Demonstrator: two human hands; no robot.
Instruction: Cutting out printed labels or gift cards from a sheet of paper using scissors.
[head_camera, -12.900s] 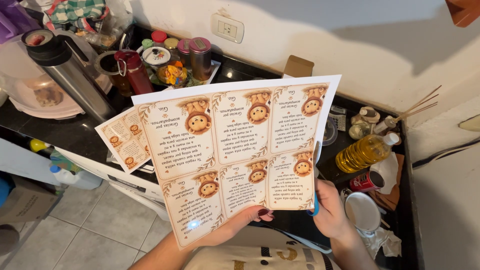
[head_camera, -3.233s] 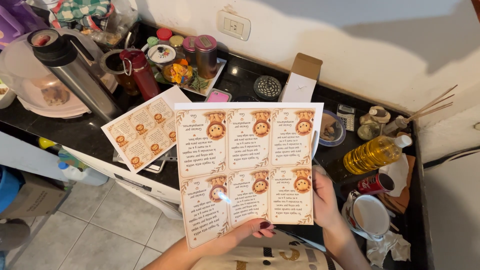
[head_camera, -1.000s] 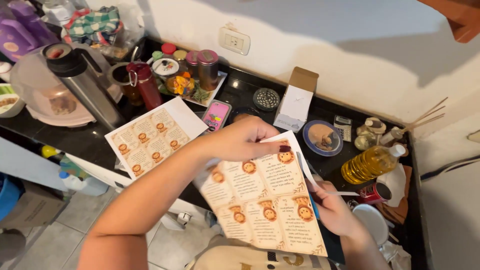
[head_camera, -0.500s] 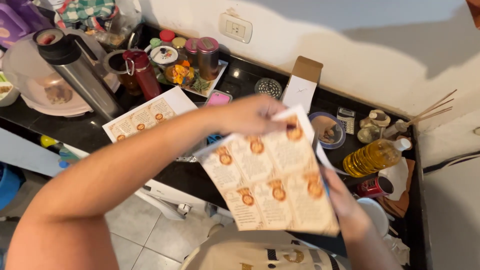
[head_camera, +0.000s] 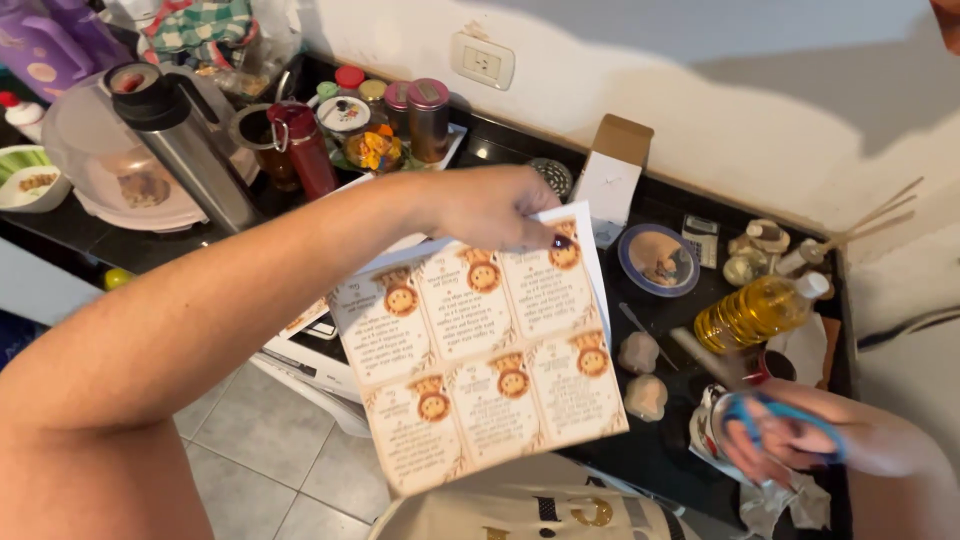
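The left hand pinches the printed card sheet at its far corner, long axis running away, tilted leftward; the right hand, blurred, grips blue-handled scissors over the desk.

Cream printed sheet of six lion labels, tilted, held above the black counter. Open white-and-brown cardboard box upright behind, by the wall. Small grey calculator screen right of it.
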